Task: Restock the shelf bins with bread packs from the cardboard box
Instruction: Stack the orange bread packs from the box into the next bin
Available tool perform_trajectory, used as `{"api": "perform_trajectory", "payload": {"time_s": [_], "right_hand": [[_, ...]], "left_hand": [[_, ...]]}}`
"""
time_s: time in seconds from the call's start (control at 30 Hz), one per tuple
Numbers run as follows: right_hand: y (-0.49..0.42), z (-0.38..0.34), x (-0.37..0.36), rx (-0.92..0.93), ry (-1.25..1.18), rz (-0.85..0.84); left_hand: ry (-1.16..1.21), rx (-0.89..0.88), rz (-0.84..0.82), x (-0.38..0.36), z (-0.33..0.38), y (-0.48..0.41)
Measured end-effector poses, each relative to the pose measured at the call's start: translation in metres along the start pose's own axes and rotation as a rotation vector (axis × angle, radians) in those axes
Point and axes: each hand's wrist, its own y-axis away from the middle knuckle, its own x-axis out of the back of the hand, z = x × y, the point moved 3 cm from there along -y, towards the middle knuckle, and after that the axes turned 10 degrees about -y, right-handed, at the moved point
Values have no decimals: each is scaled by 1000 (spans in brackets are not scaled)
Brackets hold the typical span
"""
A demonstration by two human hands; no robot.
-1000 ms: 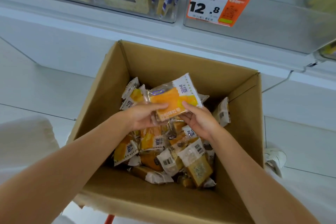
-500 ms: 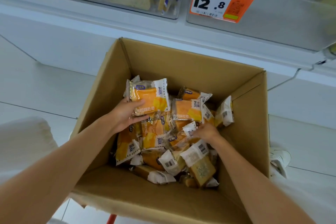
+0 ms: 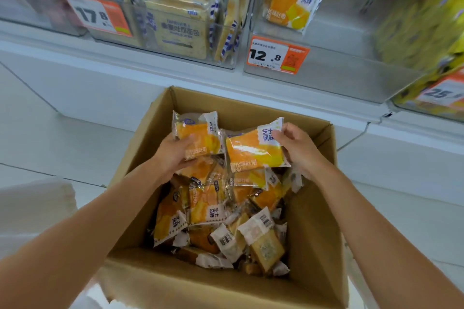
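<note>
An open cardboard box (image 3: pixel 313 233) on the floor holds several orange and white bread packs. My left hand (image 3: pixel 173 153) grips one orange bread pack (image 3: pixel 198 133) above the box's back left. My right hand (image 3: pixel 298 148) pinches a second orange pack (image 3: pixel 253 150) by its white right end, just right of the first. Both packs are lifted above the pile. Above the box, a clear shelf bin (image 3: pixel 331 78) with a 12.8 price tag (image 3: pixel 277 55) contains one matching orange pack (image 3: pixel 291 6).
To the left, another clear bin (image 3: pixel 226 57) is packed with pale toast bread packs and carries a 17.8 tag (image 3: pixel 98 15). A bin of yellow packs (image 3: pixel 421 20) stands at the right. White shelf base and pale floor tiles surround the box.
My right hand has taken a second orange pack out of the pile and lifted it. My left hand has raised its pack too. The view has tilted up toward the shelf bins.
</note>
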Motion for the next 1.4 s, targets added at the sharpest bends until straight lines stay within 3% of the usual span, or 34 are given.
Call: {"api": "perform_trajectory", "payload": {"time_s": [0.17,0.27,0.4,0.5,0.57,0.67,0.77,0.9,1.1,1.2,1.4], "right_hand": [[18,-20,-17,-116,-328,-24],[29,-42,-25,-73,-249,1],[41,-83,-10,-75,-349,-163],[41,-118,10,-30,-370,-163],[29,-142,30,26,-396,-92],[-5,-175,68,69,-458,60],[-49,-195,92,11,-500,112],[-100,-216,103,-26,-208,45],[-175,-204,101,102,-232,153],[-201,-194,103,166,-8,249],[-223,-191,82,135,-33,193]], "left_hand": [[-95,-51,-364,-34,37,40],[-162,-137,-362,-54,61,59],[-131,-209,-420,-72,109,82],[-340,-319,-479,-85,162,92],[-517,-489,-317,-89,203,87],[-728,-872,231,-86,260,60],[-925,-991,486,-88,292,23],[-1023,-1060,544,-92,302,-21],[-667,-1095,454,-86,293,-44],[-641,-1078,444,-88,292,-46],[-626,-1062,476,-88,288,-45]]}}
